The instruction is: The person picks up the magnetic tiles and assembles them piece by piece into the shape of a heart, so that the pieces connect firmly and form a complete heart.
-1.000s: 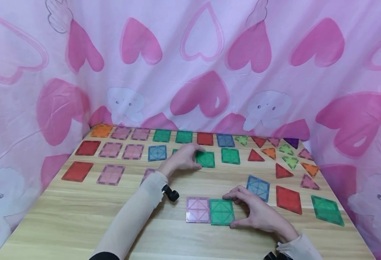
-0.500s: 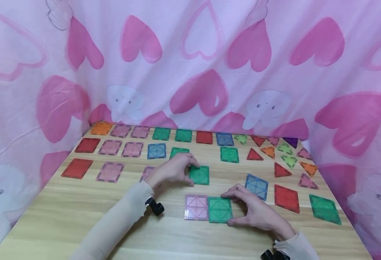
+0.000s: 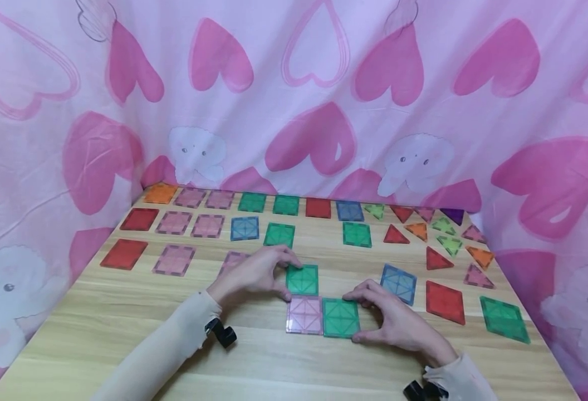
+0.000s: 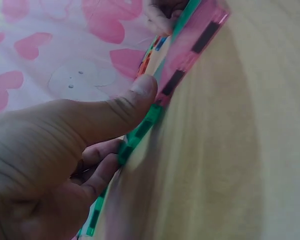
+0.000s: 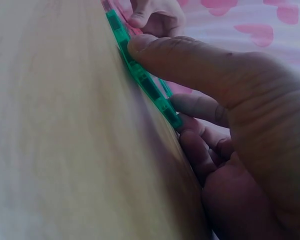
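Thumb and fingers of my left hand grip a green translucent square magnetic tile by its left side. The tile's near edge meets the far edge of a pink square tile on the table. Against the pink tile's right side lies a second green square tile, its two right corners held between the thumb and fingers of my right hand. In the left wrist view, the left thumb lies at the joint between green and pink. The right thumb presses the second green tile's near edge in the right wrist view.
Rows of square tiles, among them a red one and an orange one, cover the table's far side. Triangle tiles cluster at the back right. Blue, red and green squares lie beyond my right hand.
My left hand has drawn the green tile from the second row toward me, until it meets the pink tile's far edge. My right hand stays at its green tile.
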A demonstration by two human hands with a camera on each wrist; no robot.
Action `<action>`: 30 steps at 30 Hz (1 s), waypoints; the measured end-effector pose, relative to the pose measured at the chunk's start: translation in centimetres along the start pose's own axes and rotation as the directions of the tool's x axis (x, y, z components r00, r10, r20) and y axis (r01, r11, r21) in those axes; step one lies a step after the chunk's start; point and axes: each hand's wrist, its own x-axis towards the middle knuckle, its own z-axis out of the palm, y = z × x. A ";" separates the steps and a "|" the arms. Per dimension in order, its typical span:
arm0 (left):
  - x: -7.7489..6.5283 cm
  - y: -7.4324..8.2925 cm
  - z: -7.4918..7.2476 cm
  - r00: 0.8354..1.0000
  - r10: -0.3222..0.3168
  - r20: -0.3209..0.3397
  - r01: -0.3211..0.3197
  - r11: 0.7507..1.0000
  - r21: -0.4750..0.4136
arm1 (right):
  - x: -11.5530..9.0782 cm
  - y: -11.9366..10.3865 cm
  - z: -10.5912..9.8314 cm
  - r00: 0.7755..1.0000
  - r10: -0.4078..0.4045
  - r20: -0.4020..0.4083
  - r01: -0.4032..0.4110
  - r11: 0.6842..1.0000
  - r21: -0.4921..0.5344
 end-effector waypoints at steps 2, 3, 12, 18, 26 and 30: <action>-0.2 0.1 0.1 1.000 -0.004 0.000 0.004 1.000 0.003 | 0.0 0.0 -0.1 1.000 0.003 -0.003 -0.003 1.000 -0.006; -0.3 0.1 0.2 1.000 -0.006 -0.003 0.006 1.000 0.006 | 0.0 0.0 -0.1 1.000 0.003 -0.005 -0.003 1.000 -0.008; -0.9 -0.3 0.7 1.000 -0.005 -0.024 0.004 1.000 -0.017 | 0.0 -0.2 0.1 1.000 -0.011 -0.023 0.010 1.000 -0.021; -1.0 -0.5 0.9 0.999 0.010 -0.033 -0.012 0.999 -0.047 | -0.2 0.0 -0.4 0.998 -0.015 -0.063 0.017 0.999 0.029; -0.9 -0.7 1.0 1.000 -0.015 -0.027 0.012 0.993 -0.113 | -1.2 1.5 -4.1 0.870 0.116 -0.479 -0.109 0.993 0.042; -1.0 -0.9 1.1 0.999 -0.029 -0.021 0.026 0.988 -0.151 | -1.9 2.6 -5.5 0.837 0.220 -0.501 -0.254 0.967 0.000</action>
